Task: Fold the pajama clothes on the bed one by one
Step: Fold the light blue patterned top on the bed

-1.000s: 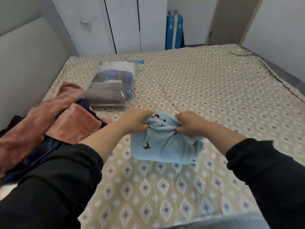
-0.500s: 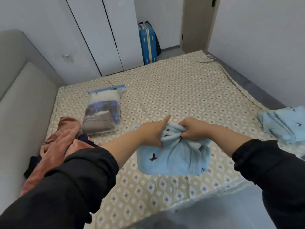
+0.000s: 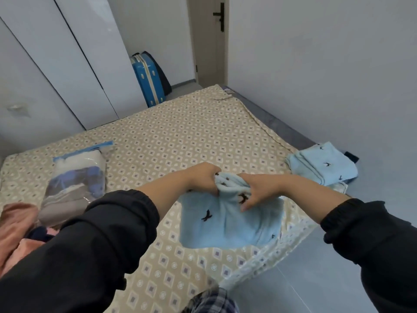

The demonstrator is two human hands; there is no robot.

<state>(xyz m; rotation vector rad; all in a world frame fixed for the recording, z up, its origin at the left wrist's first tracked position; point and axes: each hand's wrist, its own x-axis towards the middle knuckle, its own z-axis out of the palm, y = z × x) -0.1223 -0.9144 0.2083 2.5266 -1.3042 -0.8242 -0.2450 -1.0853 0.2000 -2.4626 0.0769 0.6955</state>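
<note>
While both hands bunch its top edge, the light blue pajama piece (image 3: pixel 228 224) hangs folded above the bed (image 3: pixel 180 136), near its front corner. Left hand (image 3: pixel 203 178) grips the gathered cloth; right hand (image 3: pixel 259 190) pinches it alongside, knuckles nearly touching. Second folded blue garment (image 3: pixel 322 163) lies at the bed's right edge. Pink clothes (image 3: pixel 15 231) heaped far left, beside a clear storage bag (image 3: pixel 74 179).
</note>
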